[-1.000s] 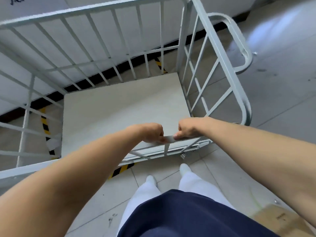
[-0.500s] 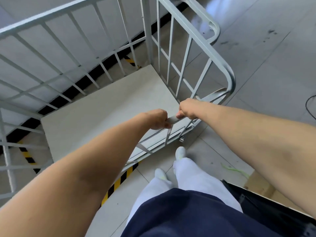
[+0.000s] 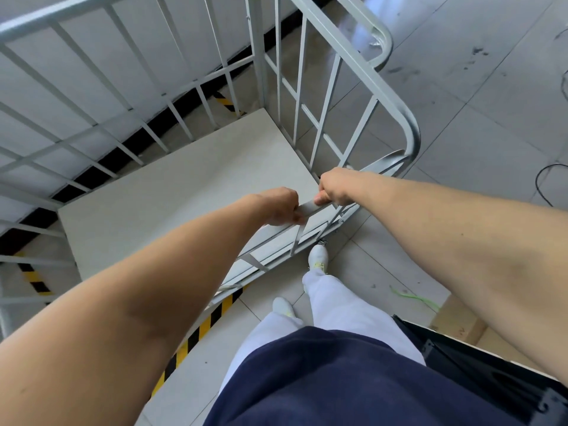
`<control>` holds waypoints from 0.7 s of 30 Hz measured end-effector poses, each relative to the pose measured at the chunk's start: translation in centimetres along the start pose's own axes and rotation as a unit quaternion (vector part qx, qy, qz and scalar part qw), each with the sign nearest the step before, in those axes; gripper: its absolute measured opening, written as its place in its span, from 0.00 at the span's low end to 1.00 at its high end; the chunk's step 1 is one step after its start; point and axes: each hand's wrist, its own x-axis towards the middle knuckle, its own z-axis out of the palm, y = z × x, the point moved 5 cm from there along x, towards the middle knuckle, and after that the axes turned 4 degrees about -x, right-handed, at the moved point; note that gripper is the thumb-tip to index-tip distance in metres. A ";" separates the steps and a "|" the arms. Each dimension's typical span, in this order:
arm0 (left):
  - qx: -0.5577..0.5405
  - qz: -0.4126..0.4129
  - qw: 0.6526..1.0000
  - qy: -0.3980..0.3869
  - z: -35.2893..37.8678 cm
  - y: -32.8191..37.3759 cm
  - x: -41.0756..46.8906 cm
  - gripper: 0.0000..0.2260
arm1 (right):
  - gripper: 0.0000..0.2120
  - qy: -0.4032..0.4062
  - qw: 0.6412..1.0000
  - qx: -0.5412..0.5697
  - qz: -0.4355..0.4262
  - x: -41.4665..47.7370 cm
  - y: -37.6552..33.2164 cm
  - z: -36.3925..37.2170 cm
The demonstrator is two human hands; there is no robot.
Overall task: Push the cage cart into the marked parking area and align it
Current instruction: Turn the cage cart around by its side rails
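A grey metal cage cart (image 3: 353,72) with barred sides and a pale flat deck (image 3: 172,192) fills the upper left of the head view. My left hand (image 3: 281,207) and my right hand (image 3: 333,187) both grip the cart's near top rail (image 3: 307,207), close together. Yellow-and-black marking tape (image 3: 206,324) runs on the floor under the cart's near edge, with more tape at the left (image 3: 33,276) and at the far corner (image 3: 226,101). The cart's wheels are hidden.
A white wall with a black skirting (image 3: 101,164) stands right behind the cart. My feet in white shoes (image 3: 318,256) stand just behind the cart. A black case (image 3: 479,364) and a cardboard piece (image 3: 458,324) lie at lower right. A black cable (image 3: 544,179) lies on the grey tiles at the right.
The cart has turned in view, its right side now pointing up and right. The near tape strip shows further along the cart's edge. Both hands keep their grip on the rail.
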 end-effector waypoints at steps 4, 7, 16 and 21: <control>-0.010 -0.008 1.000 -0.017 0.1 -0.4 0.4 0.20 | 0.21 -0.003 1.000 -0.005 -0.010 0.1 0.0 -0.3; -0.019 -0.010 0.999 -0.026 0.2 -0.5 0.5 0.20 | 0.21 -0.010 1.000 -0.012 -0.018 0.1 0.0 -0.5; -0.011 -0.016 0.999 -0.050 0.0 -0.6 0.7 0.19 | 0.17 -0.008 0.999 -0.030 -0.036 0.1 -0.2 -0.8; 0.005 -0.025 0.997 -0.067 -0.3 -0.2 1.0 0.18 | 0.21 -0.004 0.999 -0.036 -0.038 0.3 0.3 -1.1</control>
